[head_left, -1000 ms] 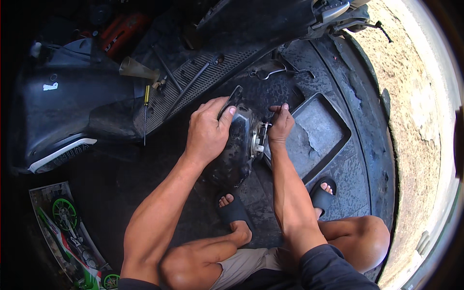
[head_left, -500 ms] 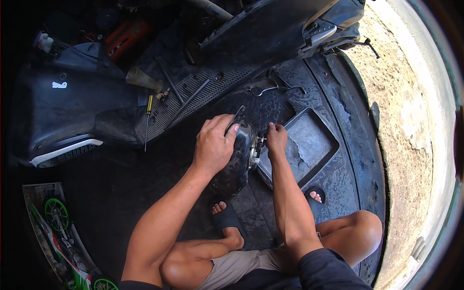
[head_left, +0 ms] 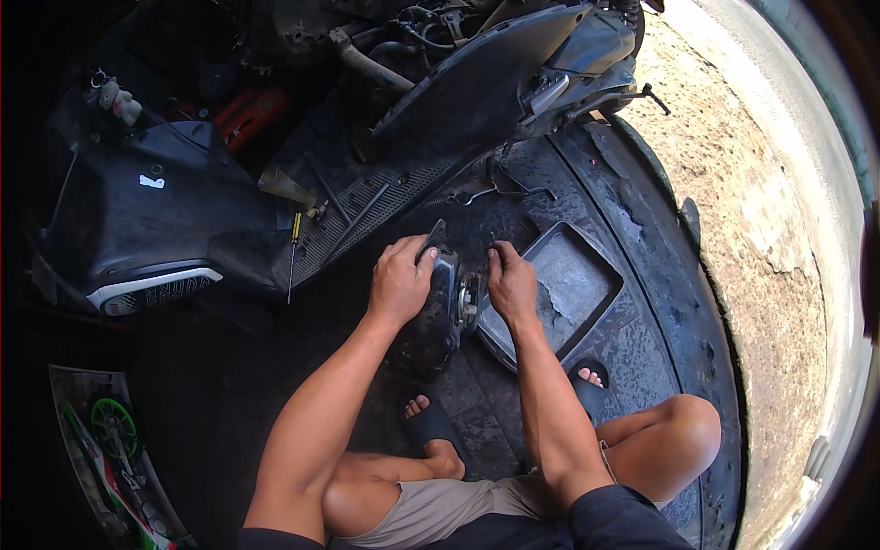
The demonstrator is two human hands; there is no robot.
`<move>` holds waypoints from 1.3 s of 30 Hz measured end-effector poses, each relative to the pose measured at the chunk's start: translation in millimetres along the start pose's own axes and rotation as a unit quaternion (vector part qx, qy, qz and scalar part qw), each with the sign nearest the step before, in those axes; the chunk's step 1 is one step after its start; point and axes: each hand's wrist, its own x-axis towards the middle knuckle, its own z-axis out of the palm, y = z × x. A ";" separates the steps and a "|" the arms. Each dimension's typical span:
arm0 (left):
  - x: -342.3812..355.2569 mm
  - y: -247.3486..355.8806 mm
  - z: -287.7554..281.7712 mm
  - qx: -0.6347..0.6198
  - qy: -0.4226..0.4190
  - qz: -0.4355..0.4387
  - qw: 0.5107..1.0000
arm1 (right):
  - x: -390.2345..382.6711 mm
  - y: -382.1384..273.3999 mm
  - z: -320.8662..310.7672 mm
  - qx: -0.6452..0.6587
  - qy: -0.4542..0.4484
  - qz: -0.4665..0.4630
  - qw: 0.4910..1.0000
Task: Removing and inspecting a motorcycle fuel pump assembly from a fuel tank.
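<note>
My left hand (head_left: 400,284) is closed on a dark flat bracket (head_left: 438,230) at the top of a dirty black tank-like part (head_left: 423,332), which stands between my feet. On that part's right side is a metal fitting (head_left: 466,295) with pale pieces. Just right of it, my right hand (head_left: 511,284) has thumb and finger pinched on a small, thin dark piece (head_left: 492,241), too small to make out well. The shallow metal tray (head_left: 564,298) lies beside and partly behind my right hand and forearm.
A scooter body (head_left: 165,211) spans the back and left, with tools (head_left: 367,211) on its footboard and a yellow-handled screwdriver (head_left: 295,229). Bent metal parts (head_left: 495,192) lie behind the tray. A green-wheeled bicycle-like item (head_left: 115,426) is at lower left; rough sunlit ground (head_left: 761,275) at right.
The view has shifted, showing more of the scooter at the top. My right fingers now pinch a thin piece slightly above the fitting. My left hand keeps its grip on the bracket.
</note>
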 end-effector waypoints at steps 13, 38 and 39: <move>2.1 -1.8 -0.5 -0.017 -0.004 -0.015 1.000 | -84.7 9.4 -28.4 0.449 -0.053 0.182 0.873; -7.0 9.8 8.4 0.022 0.008 0.008 1.000 | -98.2 -20.0 -2.1 0.367 0.024 0.295 0.882; -7.2 10.4 8.1 0.019 0.007 0.006 1.000 | -99.0 -20.6 -2.0 0.361 0.026 0.296 0.884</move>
